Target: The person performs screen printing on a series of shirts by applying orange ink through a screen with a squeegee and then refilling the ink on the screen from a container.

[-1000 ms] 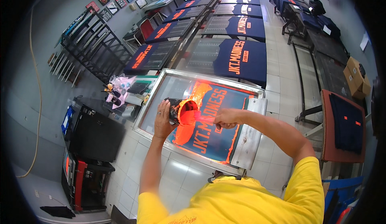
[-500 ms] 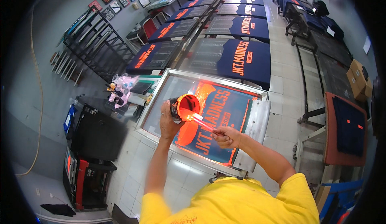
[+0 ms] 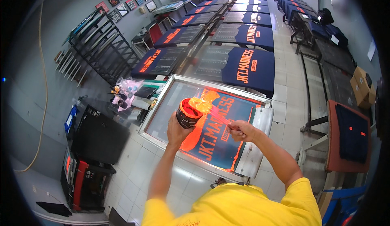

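My left hand (image 3: 178, 131) is wrapped round a dark tub (image 3: 186, 119) of bright orange ink, tilted over the screen with its smeared mouth facing up and away. My right hand (image 3: 241, 131) grips the handle of a spatula (image 3: 218, 114). Its ink-coated blade is at the tub's rim, slightly blurred. Below both hands lies a metal-framed printing screen (image 3: 159, 91) with large stencilled lettering. A thick band of orange ink (image 3: 190, 140) runs along the left side of that lettering.
Rows of navy shirt panels (image 3: 252, 69) with orange lettering stretch away on long tables. A metal plate (image 3: 260, 142) covers the screen's right edge. A black rack (image 3: 107, 49) stands left, with pink plastic (image 3: 126, 90) nearer. Cardboard boxes (image 3: 362, 87) sit right.
The tub has turned more upright, and the spatula blade has come up from inside it to its rim. My right hand has shifted slightly right. The whole view has tilted a little.
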A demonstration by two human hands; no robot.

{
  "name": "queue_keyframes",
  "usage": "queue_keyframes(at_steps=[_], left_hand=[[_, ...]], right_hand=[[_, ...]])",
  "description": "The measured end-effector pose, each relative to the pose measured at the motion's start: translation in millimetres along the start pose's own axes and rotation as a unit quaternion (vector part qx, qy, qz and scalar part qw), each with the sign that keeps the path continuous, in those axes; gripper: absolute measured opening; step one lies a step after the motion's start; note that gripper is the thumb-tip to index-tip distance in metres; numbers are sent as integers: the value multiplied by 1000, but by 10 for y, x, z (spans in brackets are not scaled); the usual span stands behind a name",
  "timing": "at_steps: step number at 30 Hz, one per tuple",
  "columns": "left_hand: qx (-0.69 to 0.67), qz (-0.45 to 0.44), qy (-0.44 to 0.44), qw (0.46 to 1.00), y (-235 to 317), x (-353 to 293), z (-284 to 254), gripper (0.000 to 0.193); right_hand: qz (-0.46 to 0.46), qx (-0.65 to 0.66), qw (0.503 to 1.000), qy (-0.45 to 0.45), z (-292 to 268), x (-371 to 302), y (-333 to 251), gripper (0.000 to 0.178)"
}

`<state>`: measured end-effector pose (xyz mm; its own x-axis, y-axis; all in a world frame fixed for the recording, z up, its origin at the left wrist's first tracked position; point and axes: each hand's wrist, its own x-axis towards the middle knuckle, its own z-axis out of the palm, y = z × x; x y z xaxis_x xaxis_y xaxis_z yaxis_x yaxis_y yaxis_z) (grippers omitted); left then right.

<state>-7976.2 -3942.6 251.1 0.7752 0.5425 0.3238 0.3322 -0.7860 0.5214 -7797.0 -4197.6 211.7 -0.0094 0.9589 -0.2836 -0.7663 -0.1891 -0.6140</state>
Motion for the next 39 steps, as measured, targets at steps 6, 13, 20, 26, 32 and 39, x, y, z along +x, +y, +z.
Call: queue_keyframes(at_steps=[6,13,20,26,32,39], left_hand=[[51,-80,-47,994,248,107,-140,82],[-2,-136,-119,984,226,467,-253,82],[-79,-102,-108,986,67,748,-331,80],[-114,-95,-62,987,102,601,-502,72],[-157,-88,-55,982,-112,522,-604,62],[-151,-99,-32,983,-555,353,-540,66]], right_hand=[[-29,-123,983,134,-124,100,-310,29],[-76,-311,906,276,-440,497,-426,32],[-138,-793,446,392,-535,839,-284,20],[-18,-886,343,310,-300,935,158,14],[-58,-899,318,297,8,1086,417,11],[-96,-939,206,260,234,1016,918,6]])
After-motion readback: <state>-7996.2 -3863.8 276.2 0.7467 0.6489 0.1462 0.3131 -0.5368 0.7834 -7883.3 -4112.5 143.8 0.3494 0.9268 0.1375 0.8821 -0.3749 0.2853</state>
